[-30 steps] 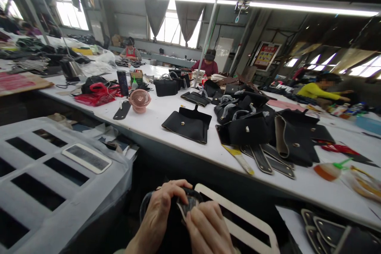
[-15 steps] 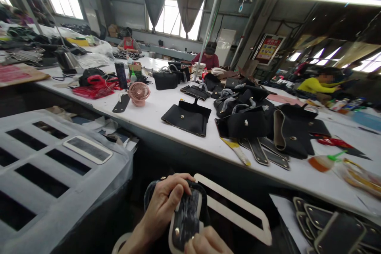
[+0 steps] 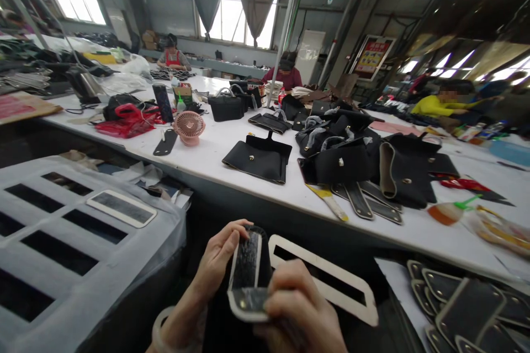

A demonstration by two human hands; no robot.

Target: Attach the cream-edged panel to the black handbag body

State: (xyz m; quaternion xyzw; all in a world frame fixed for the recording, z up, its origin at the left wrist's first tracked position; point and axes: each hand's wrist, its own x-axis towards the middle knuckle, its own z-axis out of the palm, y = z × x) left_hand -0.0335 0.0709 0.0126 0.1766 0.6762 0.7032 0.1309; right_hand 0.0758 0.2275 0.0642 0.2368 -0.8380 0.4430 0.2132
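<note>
A black leather panel (image 3: 247,265) with a pale edge is between my hands, low in the middle of the head view. My left hand (image 3: 223,245) clasps its far end, with thumb and fingers closed over the top. The near end of the panel is bent up and shows a small brass-coloured stud. My right hand (image 3: 300,298) pinches that bent end at its right corner; the hand is slightly blurred. Right behind them lies a pale slotted frame (image 3: 348,291). Dark material under the panel is hard to make out.
Several studded black panels (image 3: 472,309) are piled at the lower right. A white sheet with dark slots (image 3: 83,220) bears one pale-edged panel. On the white table (image 3: 199,162) are a black flap bag (image 3: 256,162), a pink fan (image 3: 189,127) and more bags. Co-workers sit beyond.
The panel's near end has been bent upward by my right hand, which has moved up and slightly right. My left hand has shifted slightly left and up on the far end.
</note>
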